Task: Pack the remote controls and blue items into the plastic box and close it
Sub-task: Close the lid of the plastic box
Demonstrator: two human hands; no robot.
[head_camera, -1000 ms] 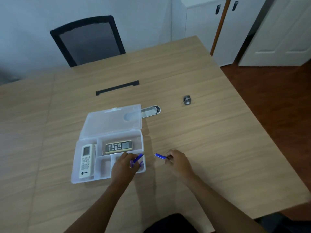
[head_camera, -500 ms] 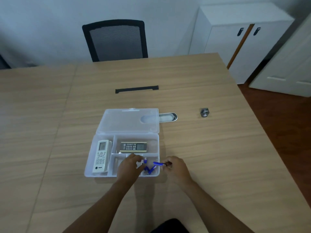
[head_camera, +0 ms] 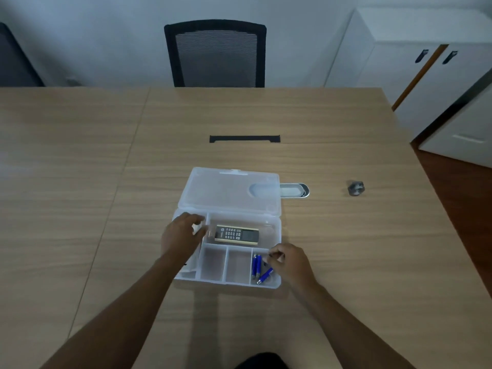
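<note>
Both forearms reach in from the bottom. Right hand (head_camera: 288, 258) hovers over the box's (head_camera: 277, 233) near-right slot, fingertips pinched narrow, can't tell if they're touching anything; blue items (head_camera: 257, 266) lie in that slot. Left hand (head_camera: 181, 233) is loosely open over the left compartment. Dark remote (head_camera: 236, 234) sits in the back compartment. Lid (head_camera: 226, 190) lies open flat on the tabletop (head_camera: 80, 182), chair (head_camera: 215, 53) beyond
</note>
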